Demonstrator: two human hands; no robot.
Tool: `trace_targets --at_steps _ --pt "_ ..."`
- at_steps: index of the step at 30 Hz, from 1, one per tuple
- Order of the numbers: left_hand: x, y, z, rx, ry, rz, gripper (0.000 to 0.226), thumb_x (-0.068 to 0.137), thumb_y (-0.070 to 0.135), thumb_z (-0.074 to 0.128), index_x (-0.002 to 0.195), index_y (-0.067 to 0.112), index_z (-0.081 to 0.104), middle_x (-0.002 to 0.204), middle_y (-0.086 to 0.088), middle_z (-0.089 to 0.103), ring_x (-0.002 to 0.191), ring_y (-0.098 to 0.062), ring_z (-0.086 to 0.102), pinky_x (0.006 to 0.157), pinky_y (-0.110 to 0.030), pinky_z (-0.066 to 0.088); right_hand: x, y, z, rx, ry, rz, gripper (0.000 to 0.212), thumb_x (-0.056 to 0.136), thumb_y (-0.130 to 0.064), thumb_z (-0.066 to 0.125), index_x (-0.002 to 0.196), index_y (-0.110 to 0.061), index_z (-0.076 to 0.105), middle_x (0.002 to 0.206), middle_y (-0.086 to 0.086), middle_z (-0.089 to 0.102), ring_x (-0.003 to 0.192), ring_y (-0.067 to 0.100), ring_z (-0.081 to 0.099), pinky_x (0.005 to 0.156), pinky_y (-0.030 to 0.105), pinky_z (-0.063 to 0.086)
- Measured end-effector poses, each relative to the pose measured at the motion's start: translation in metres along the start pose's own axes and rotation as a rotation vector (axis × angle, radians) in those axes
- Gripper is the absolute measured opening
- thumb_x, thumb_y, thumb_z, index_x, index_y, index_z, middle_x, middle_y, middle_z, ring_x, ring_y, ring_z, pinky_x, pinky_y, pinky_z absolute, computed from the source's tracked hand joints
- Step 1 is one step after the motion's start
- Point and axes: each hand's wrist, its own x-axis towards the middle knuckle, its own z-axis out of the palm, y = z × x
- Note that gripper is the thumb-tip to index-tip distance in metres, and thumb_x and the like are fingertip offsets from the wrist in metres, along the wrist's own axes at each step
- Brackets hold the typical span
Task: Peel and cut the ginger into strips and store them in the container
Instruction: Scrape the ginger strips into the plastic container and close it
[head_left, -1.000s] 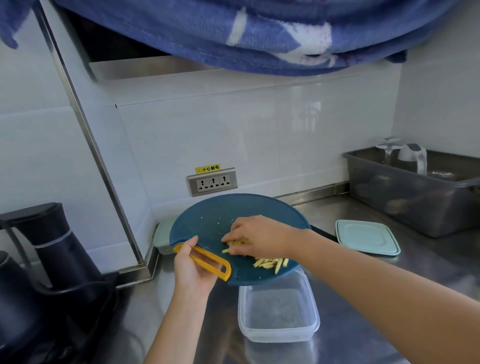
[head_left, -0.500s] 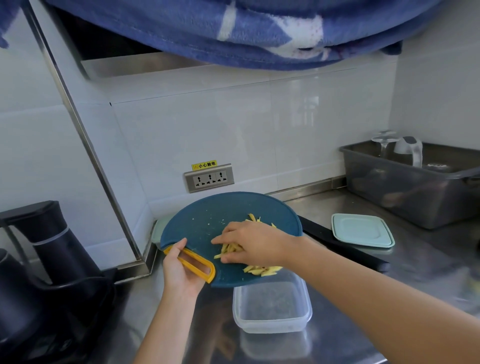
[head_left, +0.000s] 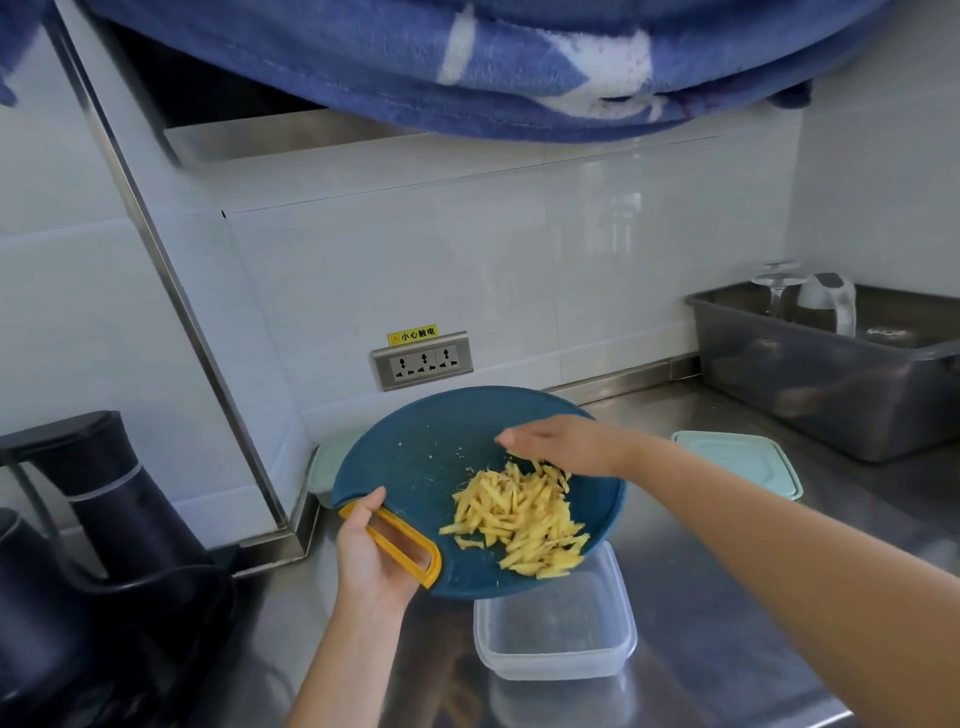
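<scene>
Counter (head_left: 691, 649): stainless steel, brushed, soft blurry reflections.
Cutting board (head_left: 415, 467): dark blue plastic, matt, faintly speckled. Handle (head_left: 395, 540): orange plastic, smooth.
Container (head_left: 556, 665): see-through plastic, kinda frosted/cloudy.
Lid (head_left: 737, 462): pale green plastic, smooth, low sheen.
Wall tiles (head_left: 467, 270): white, super glossy.
Socket plate (head_left: 423, 359): brushed metal.
Corner trim (head_left: 171, 280): shiny metal strip.
Tub (head_left: 810, 410): grey semi-clear plastic.
Cloth (head_left: 363, 62) up top: blue fleece, fuzzy.
Kettle (head_left: 119, 499): dark, matt.
Ginger strips (head_left: 519, 519): pale yellow, fibrous, dull.

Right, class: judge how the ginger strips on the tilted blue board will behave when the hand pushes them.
The ginger strips lie loose and separate, so they probably scatter rather than move together. On the tilted cutting board above the container, they likely slide off easily.
</scene>
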Motion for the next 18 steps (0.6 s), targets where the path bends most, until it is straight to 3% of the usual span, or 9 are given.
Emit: trace_targets --at_steps 2,4,6,7,9,10,13,15,18 --pt "0.002 -0.001 0.000 0.000 0.009 0.000 0.034 0.093 0.023 0.048 0.123 0.012 0.058 0.092 -0.010 0.074 0.079 -0.027 0.071 0.062 -0.034 0.054 -0.003 0.008 0.014 0.054 0.002 -0.006 0.059 0.098 -0.059 0.032 0.144 -0.025 0.046 0.152 -0.007 0.038 0.141 0.013 0.032 0.114 0.029 0.019" --pt "0.002 -0.005 -0.001 -0.017 0.026 -0.015 0.033 0.093 0.023 0.048 0.122 0.011 0.058 0.091 -0.011 0.074 0.082 -0.028 0.070 0.064 -0.036 0.053 -0.007 0.013 0.025 0.088 0.015 -0.024 0.060 0.100 -0.054 0.032 0.133 -0.011 0.055 0.142 0.003 0.048 0.134 0.018 0.041 0.110 0.028 0.027" --pt "0.002 -0.009 -0.003 -0.037 0.049 -0.023 0.033 0.093 0.023 0.049 0.122 0.011 0.058 0.093 -0.012 0.074 0.088 -0.031 0.068 0.068 -0.040 0.051 -0.014 0.013 0.033 0.169 0.044 -0.012 0.063 0.099 -0.054 0.034 0.119 0.000 0.059 0.120 0.013 0.057 0.115 0.023 0.054 0.102 0.034 0.036" --pt "0.003 -0.010 -0.005 -0.042 0.060 -0.023 0.033 0.093 0.023 0.049 0.122 0.012 0.058 0.094 -0.012 0.073 0.090 -0.031 0.067 0.069 -0.041 0.051 -0.016 0.011 0.037 0.213 0.072 -0.013 0.064 0.098 -0.054 0.036 0.106 0.005 0.060 0.101 0.016 0.058 0.095 0.024 0.058 0.095 0.039 0.041" --pt "0.004 -0.011 -0.007 -0.046 0.062 -0.027 0.034 0.092 0.024 0.050 0.123 0.013 0.058 0.099 -0.013 0.072 0.093 -0.032 0.066 0.071 -0.042 0.051 -0.019 0.009 0.046 0.264 0.141 -0.004 0.056 0.097 -0.056 0.040 0.084 -0.004 0.058 0.072 0.006 0.048 0.067 0.016 0.048 0.076 0.039 0.042" --pt "0.004 -0.011 -0.007 -0.041 0.061 -0.032 0.035 0.092 0.025 0.051 0.124 0.013 0.057 0.103 -0.014 0.071 0.095 -0.033 0.066 0.072 -0.042 0.051 -0.019 0.008 0.052 0.279 0.181 0.022 0.050 0.095 -0.057 0.042 0.088 -0.013 0.064 0.070 0.000 0.052 0.066 0.013 0.051 0.076 0.035 0.044" --pt "0.008 -0.013 -0.007 -0.008 0.070 -0.040 0.037 0.091 0.027 0.054 0.126 0.014 0.056 0.111 -0.015 0.069 0.102 -0.035 0.064 0.074 -0.043 0.052 -0.018 0.006 0.066 0.284 0.293 0.075 0.055 0.088 -0.063 0.051 0.111 -0.016 0.068 0.101 0.000 0.069 0.095 0.018 0.063 0.089 0.035 0.051" --pt "0.009 -0.012 -0.007 0.009 0.071 -0.044 0.038 0.091 0.028 0.054 0.126 0.014 0.056 0.113 -0.014 0.068 0.104 -0.035 0.063 0.075 -0.044 0.052 -0.021 0.001 0.072 0.276 0.334 0.096 0.062 0.081 -0.065 0.058 0.125 -0.021 0.061 0.122 -0.004 0.058 0.113 0.015 0.054 0.097 0.030 0.045" --pt "0.011 -0.010 -0.007 0.027 0.063 -0.035 0.037 0.091 0.028 0.055 0.126 0.015 0.056 0.113 -0.013 0.068 0.103 -0.034 0.064 0.074 -0.043 0.052 -0.025 -0.005 0.074 0.251 0.357 0.113 0.075 0.074 -0.064 0.067 0.138 -0.031 0.047 0.138 -0.006 0.043 0.131 0.017 0.037 0.108 0.034 0.037"
